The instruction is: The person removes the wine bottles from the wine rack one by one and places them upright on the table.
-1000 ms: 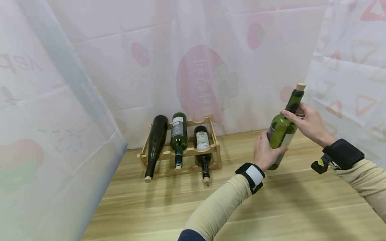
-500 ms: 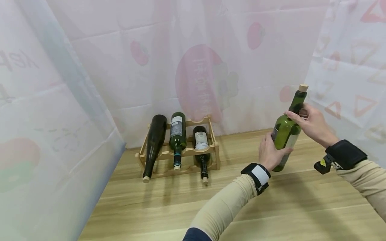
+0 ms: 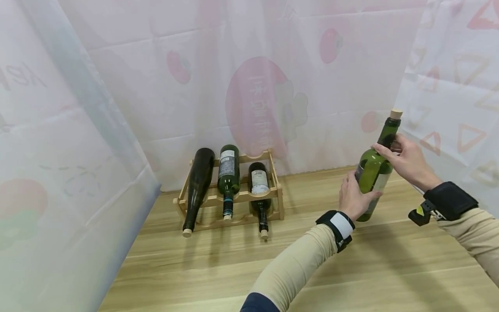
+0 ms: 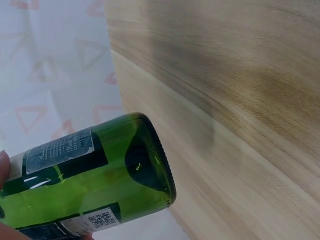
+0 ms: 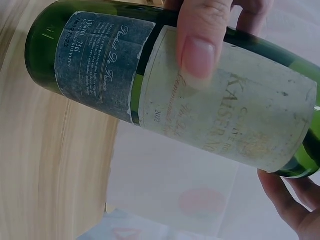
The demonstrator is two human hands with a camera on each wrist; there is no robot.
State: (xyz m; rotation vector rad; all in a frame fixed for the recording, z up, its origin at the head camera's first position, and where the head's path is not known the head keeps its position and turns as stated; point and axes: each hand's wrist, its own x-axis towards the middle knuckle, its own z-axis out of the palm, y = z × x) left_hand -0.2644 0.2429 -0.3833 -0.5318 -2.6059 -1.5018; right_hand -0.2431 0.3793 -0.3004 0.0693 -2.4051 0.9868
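Note:
A green wine bottle (image 3: 373, 169) with a cork in its neck is held tilted at the right of the head view. My left hand (image 3: 352, 198) grips its lower body; its thumb lies over the pale label in the right wrist view. My right hand (image 3: 408, 162) holds the bottle around the neck and shoulder, thumb in front. In the left wrist view the bottle's base (image 4: 150, 160) appears raised off the table. The right wrist view shows a dark label (image 5: 102, 65) beside the pale label (image 5: 225, 110).
A wooden wine rack (image 3: 280, 203) stands at the back left. It holds a dark bottle (image 3: 199, 182), a green bottle with a grey label (image 3: 229, 171) and a lower dark bottle (image 3: 260, 184), necks forward. Printed curtains (image 3: 187, 104) surround the wooden table (image 3: 218, 277).
Both hands and the wine bottle have shifted slightly to the right in the head view. The grip looks the same. The racked bottles keep their places.

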